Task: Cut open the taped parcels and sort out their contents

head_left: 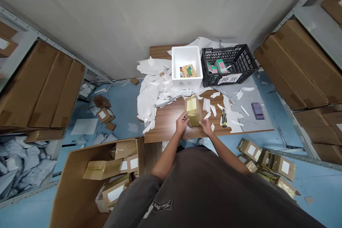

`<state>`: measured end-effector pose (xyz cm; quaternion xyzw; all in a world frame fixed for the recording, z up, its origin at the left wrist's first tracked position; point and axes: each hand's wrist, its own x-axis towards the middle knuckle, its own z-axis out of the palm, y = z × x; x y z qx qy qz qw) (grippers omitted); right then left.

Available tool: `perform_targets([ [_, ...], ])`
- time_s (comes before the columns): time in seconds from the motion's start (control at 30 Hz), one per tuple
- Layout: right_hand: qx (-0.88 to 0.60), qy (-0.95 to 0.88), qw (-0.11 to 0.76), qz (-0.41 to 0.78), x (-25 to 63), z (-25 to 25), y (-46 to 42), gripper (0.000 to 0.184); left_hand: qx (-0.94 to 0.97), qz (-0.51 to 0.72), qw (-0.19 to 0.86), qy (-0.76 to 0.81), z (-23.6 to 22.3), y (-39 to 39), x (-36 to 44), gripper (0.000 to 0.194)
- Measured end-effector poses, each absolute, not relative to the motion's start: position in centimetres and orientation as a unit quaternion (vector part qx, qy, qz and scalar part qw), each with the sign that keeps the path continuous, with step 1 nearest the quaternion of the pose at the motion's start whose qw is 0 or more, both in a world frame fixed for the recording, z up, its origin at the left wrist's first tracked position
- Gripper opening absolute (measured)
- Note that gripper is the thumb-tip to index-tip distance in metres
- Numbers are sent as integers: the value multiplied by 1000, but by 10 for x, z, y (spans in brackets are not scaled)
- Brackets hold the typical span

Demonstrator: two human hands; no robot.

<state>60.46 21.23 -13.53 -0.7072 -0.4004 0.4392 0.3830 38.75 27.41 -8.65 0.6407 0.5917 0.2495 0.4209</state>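
A small taped brown box [193, 110] with a pale label on top lies on the wooden table [165, 121], close to its near edge. My left hand [181, 122] grips the box's near left corner with curled fingers. My right hand [206, 125] holds its near right corner in the same way. A yellow and black utility knife [223, 118] lies on the table just right of my right hand, untouched.
Torn white paper [152, 92] litters the table's left and back. A white foam box [186, 67] and a black crate [227, 64] stand at the back. A large open carton [80, 185] with small boxes sits lower left, more small boxes [267, 162] lie lower right. Shelves with cartons flank both sides.
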Motion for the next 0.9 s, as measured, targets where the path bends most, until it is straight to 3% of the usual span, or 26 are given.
perform_targets([
  [0.13, -719, -429, 300, 457, 607, -151, 202, 63, 691, 174, 411, 569, -102, 258, 395, 51],
  [0.23, -750, -474, 226, 403, 617, -152, 202, 88, 703, 148, 419, 555, -113, 244, 403, 51],
  [0.3, -733, -527, 224, 368, 625, -150, 203, 99, 694, 162, 416, 565, -119, 238, 409, 58],
  [0.4, -681, -591, 252, 351, 632, -146, 204, 101, 679, 186, 427, 567, -125, 236, 419, 77],
  [0.5, -667, -603, 254, 356, 632, -139, 202, 99, 675, 184, 457, 550, -123, 239, 423, 86],
  [0.6, -668, -610, 238, 352, 632, -121, 204, 88, 680, 184, 455, 544, -109, 247, 419, 74],
  [0.7, -666, -618, 234, 346, 637, -90, 218, 66, 682, 194, 420, 567, -86, 259, 412, 58],
  [0.8, -688, -607, 241, 317, 643, -59, 247, 54, 659, 203, 378, 618, -65, 274, 411, 55],
  [0.9, -718, -595, 178, 314, 640, -40, 279, 50, 620, 201, 350, 673, -57, 293, 417, 55],
])
